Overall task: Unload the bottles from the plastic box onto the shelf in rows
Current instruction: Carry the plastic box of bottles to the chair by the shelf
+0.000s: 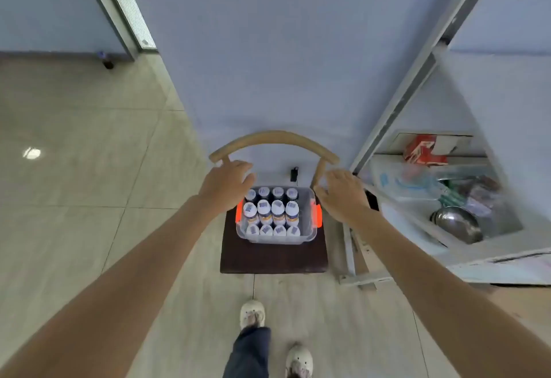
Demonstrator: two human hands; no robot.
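Pale floor tiles [89, 139] and a blue-grey wall frame my view. On a dark chair seat [272, 258] sits the clear plastic box [304, 228], full of white-capped bottles [278, 209] in rows. My left hand [225, 187] and right hand [343, 196] hover either side, fingers relaxed, holding nothing. I see the shelf [417, 213] to the right.

— How's my feed? I see even, cool, bright light and a white glare spot on the floor tiles [32, 153].

— Soft all over here; wide-angle bending at the edges, shelf [423, 79] contents smeared.
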